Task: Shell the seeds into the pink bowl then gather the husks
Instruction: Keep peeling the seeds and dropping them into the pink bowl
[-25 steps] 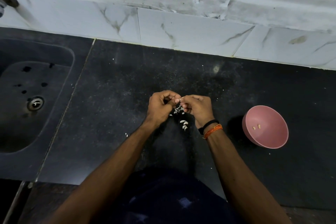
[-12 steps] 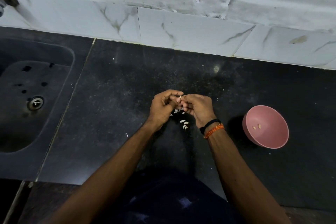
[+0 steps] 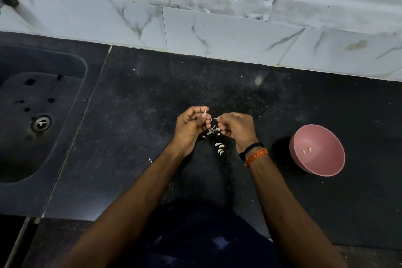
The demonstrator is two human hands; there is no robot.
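black counter (image 3: pixel 134 159), two kernels (image 3: pixel 306 150)

The counter (image 3: pixel 141 115) is a black speckled stone slab, with a white marble-pattern wall behind it. At its left side a dark sink (image 3: pixel 32 115) with a metal drain (image 3: pixel 41 123) is set into it. On the slab lies a small heap of pale husks (image 3: pixel 214 131), and just beside it some whole seeds (image 3: pixel 220 148). The pink bowl (image 3: pixel 326 165) stands to the right, well apart from them, with two kernels (image 3: pixel 306 150) inside.
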